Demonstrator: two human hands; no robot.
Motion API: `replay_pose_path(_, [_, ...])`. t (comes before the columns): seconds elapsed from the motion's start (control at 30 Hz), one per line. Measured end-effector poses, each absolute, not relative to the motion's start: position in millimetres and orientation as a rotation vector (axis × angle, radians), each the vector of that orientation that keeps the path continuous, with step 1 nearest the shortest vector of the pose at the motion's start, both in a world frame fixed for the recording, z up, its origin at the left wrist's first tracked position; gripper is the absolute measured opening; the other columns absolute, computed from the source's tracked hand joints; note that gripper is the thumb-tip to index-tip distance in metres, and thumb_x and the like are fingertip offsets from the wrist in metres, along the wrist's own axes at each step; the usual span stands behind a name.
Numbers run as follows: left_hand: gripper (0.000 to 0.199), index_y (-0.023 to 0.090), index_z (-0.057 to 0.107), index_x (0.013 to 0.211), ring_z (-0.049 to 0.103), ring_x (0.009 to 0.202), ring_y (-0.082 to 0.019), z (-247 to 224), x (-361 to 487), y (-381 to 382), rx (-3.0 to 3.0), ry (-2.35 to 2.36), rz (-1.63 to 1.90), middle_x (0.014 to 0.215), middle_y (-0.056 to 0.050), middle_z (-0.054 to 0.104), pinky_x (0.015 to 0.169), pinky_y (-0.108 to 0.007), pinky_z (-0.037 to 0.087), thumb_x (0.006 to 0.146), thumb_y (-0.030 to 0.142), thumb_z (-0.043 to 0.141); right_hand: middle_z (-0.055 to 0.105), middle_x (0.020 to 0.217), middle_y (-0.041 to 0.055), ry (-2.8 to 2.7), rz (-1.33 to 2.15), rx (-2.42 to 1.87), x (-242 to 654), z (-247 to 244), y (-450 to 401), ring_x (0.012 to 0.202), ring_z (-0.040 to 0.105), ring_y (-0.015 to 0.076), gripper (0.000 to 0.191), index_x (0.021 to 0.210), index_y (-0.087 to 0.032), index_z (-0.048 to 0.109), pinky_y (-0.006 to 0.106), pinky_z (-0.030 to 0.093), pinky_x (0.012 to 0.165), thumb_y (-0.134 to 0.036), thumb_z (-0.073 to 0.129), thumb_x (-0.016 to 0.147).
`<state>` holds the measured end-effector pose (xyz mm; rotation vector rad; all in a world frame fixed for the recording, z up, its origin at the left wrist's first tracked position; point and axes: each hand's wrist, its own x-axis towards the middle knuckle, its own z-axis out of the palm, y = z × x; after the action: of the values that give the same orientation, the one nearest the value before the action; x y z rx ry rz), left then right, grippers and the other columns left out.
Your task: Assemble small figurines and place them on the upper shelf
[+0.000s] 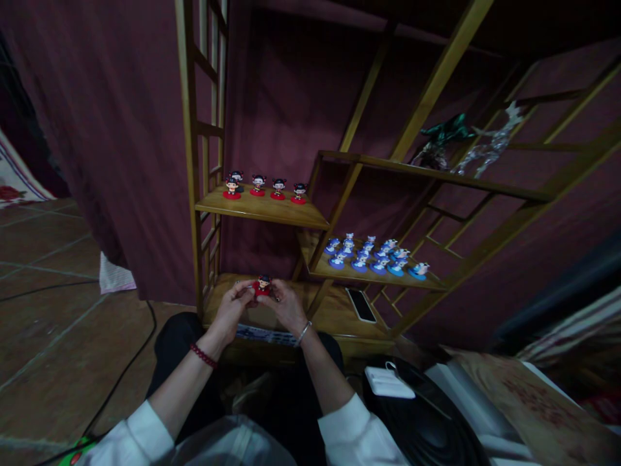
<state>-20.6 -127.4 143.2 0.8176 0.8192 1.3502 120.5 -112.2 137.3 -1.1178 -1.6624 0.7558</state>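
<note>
A small black-haired figurine [263,285] with a red base is held between my two hands, in front of the lowest shelf. My left hand [235,307] pinches its left side, thumb and fingers closed. From the other side my right hand [286,304] grips it the same way. Several similar red-based figurines [278,189] stand on the upper left shelf [262,208]. Below and to the right, several blue and purple figurines [359,260] fill a middle shelf [320,272] in rows.
A phone [360,305] lies on the lowest shelf [334,310]. A green ornament [444,136] and a clear glass-like deer [492,142] stand on the upper right shelf. At lower right, a white box-like device [389,382] rests on a black round surface. A cable [130,382] crosses the floor.
</note>
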Motion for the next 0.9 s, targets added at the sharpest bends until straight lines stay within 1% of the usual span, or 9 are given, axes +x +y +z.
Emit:
replay_pose_path(0.1, [0.038, 0.012, 0.066, 0.091, 0.059, 0.069, -0.014, 150, -21, -129, 0.854, 0.808, 1.361, 0.080, -0.007, 0.068, 0.064, -0.025, 0.046, 0.059, 0.031, 0.073, 0.066, 0.093, 0.0029, -1.671, 0.743, -1.088, 119, 147, -115, 0.086, 0.062, 0.0171, 0.029, 0.092, -0.020, 0.060, 0.031, 0.051, 0.078, -0.030, 0.070, 0.066])
replay_pose_path(0.17, [0.037, 0.012, 0.065, 0.091, 0.059, 0.069, -0.014, 155, -22, -131, 0.873, 0.808, 1.380, 0.080, -0.006, 0.068, 0.064, -0.025, 0.046, 0.060, 0.031, 0.072, 0.067, 0.093, 0.0031, -1.659, 0.777, -1.060, 117, 154, -117, 0.085, 0.063, 0.0172, 0.034, 0.097, -0.020, 0.059, 0.031, 0.051, 0.076, -0.029, 0.071, 0.066])
replay_pose_path(0.27, [0.038, 0.012, 0.064, 0.092, 0.059, 0.067, -0.014, 162, -23, -132, 0.887, 0.792, 1.410, 0.080, -0.006, 0.068, 0.064, -0.026, 0.046, 0.060, 0.031, 0.072, 0.067, 0.093, 0.0040, -1.633, 0.775, -1.037, 116, 164, -118, 0.083, 0.063, 0.0167, 0.043, 0.103, -0.020, 0.057, 0.030, 0.053, 0.075, -0.029, 0.072, 0.064])
replay_pose_path(0.37, [0.040, 0.012, 0.061, 0.092, 0.059, 0.063, -0.012, 171, -24, -134, 0.893, 0.785, 1.431, 0.078, -0.005, 0.067, 0.061, -0.024, 0.046, 0.059, 0.031, 0.073, 0.067, 0.095, 0.0048, -1.645, 0.734, -1.055, 116, 172, -117, 0.082, 0.064, 0.0165, 0.047, 0.106, -0.019, 0.057, 0.030, 0.053, 0.075, -0.029, 0.073, 0.063])
replay_pose_path(0.5, [0.043, 0.013, 0.058, 0.088, 0.058, 0.057, -0.011, 184, -23, -133, 0.890, 0.782, 1.469, 0.070, -0.003, 0.066, 0.059, -0.024, 0.046, 0.054, 0.032, 0.076, 0.068, 0.095, 0.0049, -1.688, 0.668, -1.065, 118, 186, -115, 0.083, 0.065, 0.0172, 0.046, 0.106, -0.020, 0.057, 0.031, 0.054, 0.075, -0.030, 0.073, 0.064])
replay_pose_path(0.67, [0.041, 0.015, 0.055, 0.086, 0.057, 0.054, -0.009, 200, -22, -135, 0.912, 0.743, 1.509, 0.064, 0.001, 0.063, 0.058, -0.022, 0.044, 0.055, 0.032, 0.076, 0.067, 0.096, 0.0057, -1.720, 0.601, -1.048, 117, 210, -121, 0.080, 0.065, 0.0176, 0.042, 0.104, -0.019, 0.058, 0.032, 0.054, 0.075, -0.031, 0.072, 0.066])
replay_pose_path(0.9, [0.037, 0.015, 0.055, 0.082, 0.059, 0.057, -0.011, 227, -24, -139, 1.033, 0.762, 1.570, 0.064, 0.001, 0.063, 0.059, -0.024, 0.046, 0.056, 0.033, 0.075, 0.068, 0.097, 0.0049, -1.737, 0.556, -1.020, 115, 237, -122, 0.081, 0.065, 0.0174, 0.046, 0.107, -0.021, 0.056, 0.034, 0.053, 0.078, -0.030, 0.073, 0.065])
